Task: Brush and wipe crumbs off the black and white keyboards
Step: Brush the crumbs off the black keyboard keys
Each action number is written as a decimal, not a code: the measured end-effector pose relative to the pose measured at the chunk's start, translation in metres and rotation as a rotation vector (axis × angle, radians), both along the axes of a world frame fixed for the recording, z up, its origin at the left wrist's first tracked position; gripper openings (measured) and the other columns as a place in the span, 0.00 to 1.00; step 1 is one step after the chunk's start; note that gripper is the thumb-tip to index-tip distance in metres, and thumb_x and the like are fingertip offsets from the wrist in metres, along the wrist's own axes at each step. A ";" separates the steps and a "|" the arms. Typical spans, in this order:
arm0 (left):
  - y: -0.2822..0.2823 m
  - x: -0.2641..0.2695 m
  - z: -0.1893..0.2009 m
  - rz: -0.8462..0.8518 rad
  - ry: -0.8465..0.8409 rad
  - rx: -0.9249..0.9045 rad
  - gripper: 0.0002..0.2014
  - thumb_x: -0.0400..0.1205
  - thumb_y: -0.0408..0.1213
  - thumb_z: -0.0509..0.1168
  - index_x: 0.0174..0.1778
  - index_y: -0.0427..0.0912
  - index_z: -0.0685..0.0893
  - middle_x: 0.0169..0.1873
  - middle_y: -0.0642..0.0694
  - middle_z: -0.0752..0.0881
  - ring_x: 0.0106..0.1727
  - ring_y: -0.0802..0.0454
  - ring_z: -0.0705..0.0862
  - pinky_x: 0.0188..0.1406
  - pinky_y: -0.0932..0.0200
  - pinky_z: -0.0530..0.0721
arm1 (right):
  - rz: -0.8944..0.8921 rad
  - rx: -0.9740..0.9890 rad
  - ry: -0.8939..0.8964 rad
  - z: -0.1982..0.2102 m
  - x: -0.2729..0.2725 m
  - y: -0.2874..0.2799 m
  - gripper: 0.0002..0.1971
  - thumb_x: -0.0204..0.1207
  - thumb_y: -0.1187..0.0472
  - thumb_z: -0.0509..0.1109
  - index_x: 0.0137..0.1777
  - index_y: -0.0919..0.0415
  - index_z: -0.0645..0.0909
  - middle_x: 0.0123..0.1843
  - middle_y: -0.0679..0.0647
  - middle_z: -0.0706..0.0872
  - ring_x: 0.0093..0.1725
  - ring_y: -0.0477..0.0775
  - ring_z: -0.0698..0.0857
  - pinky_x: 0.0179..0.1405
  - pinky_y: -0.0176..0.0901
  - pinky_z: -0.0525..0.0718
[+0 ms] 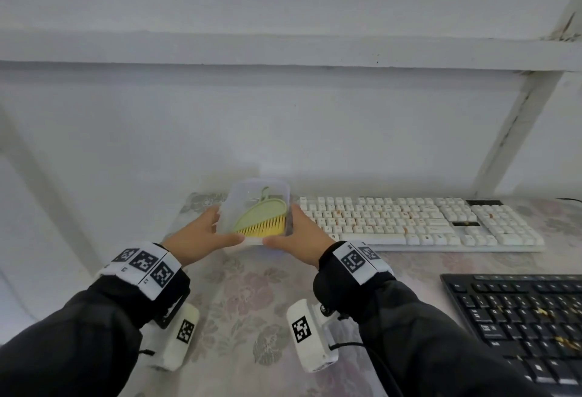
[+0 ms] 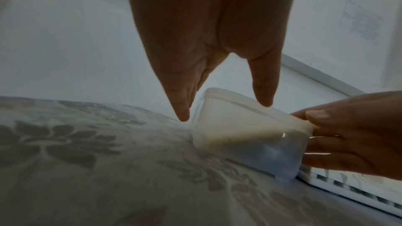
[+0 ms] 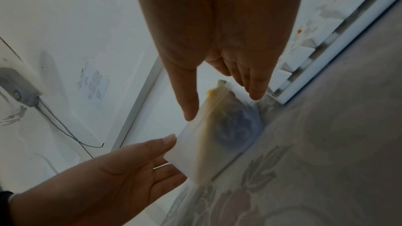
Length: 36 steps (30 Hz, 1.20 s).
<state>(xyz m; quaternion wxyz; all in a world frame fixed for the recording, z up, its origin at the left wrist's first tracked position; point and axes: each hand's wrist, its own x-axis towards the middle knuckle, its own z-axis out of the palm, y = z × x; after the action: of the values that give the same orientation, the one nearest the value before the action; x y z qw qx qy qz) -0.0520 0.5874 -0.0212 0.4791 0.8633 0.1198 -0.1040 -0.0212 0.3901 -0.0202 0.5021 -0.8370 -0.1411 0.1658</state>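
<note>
A clear lidded plastic box (image 1: 252,195) stands on the table left of the white keyboard (image 1: 409,223). Inside it lies a green hand brush with yellow bristles (image 1: 261,220), above something blue (image 3: 237,126). My left hand (image 1: 201,236) holds the box's left side, thumb on the near lid edge and fingers along the wall. My right hand (image 1: 304,232) holds the right side the same way; in the left wrist view its thumb (image 2: 315,114) lies on the rim. Orange crumbs dot the white keyboard. At the near right lies the black keyboard (image 1: 519,321), also speckled with crumbs.
A floral cloth (image 1: 245,302) covers the table, whose left edge falls just left of the box. A white wall rises close behind. A white shelf rail and diagonal brace (image 1: 516,132) stand over the right end. A dark cable (image 1: 567,199) shows at the far right.
</note>
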 end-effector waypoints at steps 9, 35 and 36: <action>0.000 -0.010 0.005 -0.055 -0.031 -0.021 0.35 0.74 0.43 0.73 0.76 0.51 0.65 0.62 0.52 0.81 0.61 0.51 0.82 0.65 0.47 0.79 | -0.004 0.000 -0.029 -0.005 -0.005 0.006 0.28 0.71 0.62 0.77 0.69 0.57 0.70 0.64 0.54 0.83 0.64 0.55 0.81 0.66 0.55 0.80; -0.025 -0.190 0.013 -0.043 -0.009 0.022 0.50 0.60 0.56 0.78 0.76 0.60 0.59 0.52 0.74 0.71 0.48 0.75 0.80 0.39 0.77 0.79 | 0.273 -0.200 -0.104 0.004 -0.159 -0.037 0.35 0.71 0.50 0.76 0.75 0.52 0.64 0.63 0.49 0.69 0.64 0.48 0.72 0.65 0.43 0.78; -0.025 -0.194 0.013 -0.034 -0.010 0.020 0.47 0.61 0.54 0.78 0.74 0.62 0.61 0.51 0.73 0.73 0.46 0.77 0.81 0.38 0.78 0.79 | 0.279 -0.198 -0.103 0.004 -0.163 -0.038 0.35 0.71 0.50 0.76 0.74 0.52 0.64 0.63 0.49 0.69 0.64 0.49 0.72 0.66 0.45 0.78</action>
<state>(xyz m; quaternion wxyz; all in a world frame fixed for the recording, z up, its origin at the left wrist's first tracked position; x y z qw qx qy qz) -0.2460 0.5623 -0.0077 0.4692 0.8705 0.1038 -0.1064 -0.1841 0.3524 -0.0164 0.3816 -0.8619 -0.2645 0.2040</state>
